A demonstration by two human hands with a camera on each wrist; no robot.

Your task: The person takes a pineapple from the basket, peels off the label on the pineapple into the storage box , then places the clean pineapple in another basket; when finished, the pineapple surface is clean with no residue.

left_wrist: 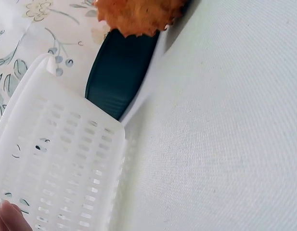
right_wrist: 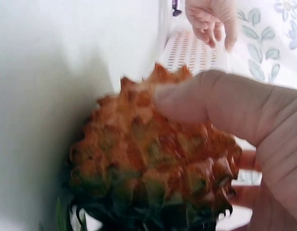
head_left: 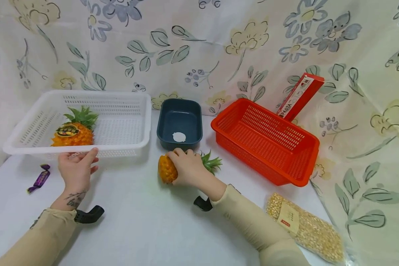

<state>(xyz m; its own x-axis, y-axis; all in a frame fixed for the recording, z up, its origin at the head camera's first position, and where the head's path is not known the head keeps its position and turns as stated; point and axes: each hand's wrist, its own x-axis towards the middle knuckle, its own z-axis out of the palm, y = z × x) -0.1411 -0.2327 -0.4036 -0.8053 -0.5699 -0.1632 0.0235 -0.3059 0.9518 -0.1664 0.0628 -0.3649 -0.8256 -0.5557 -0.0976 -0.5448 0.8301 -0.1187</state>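
My right hand [head_left: 187, 168] grips a small orange pineapple [head_left: 167, 169] in front of the dark blue tub [head_left: 180, 120]. Its green crown [head_left: 211, 162] points right, past the hand. In the right wrist view the thumb [right_wrist: 187, 102] presses along the spiky skin, with fingers behind the fruit. Loosely bent, my left hand [head_left: 77, 171] is at the front rim of the white basket [head_left: 133, 149], its thumb overlapping the rim. Inside that basket lies another pineapple [head_left: 74, 135] with a black and gold label. In the left wrist view only fingertips [left_wrist: 12, 217] show, beside the basket wall.
A red basket [head_left: 266, 140] stands at the right, with a red pasta box [head_left: 300, 96] leaning behind it. A bag of pale yellow kernels [head_left: 306, 229] lies at the front right. Left of my left hand is a purple wrapped candy [head_left: 41, 178]. Floral cloth [head_left: 199, 51] hangs behind.
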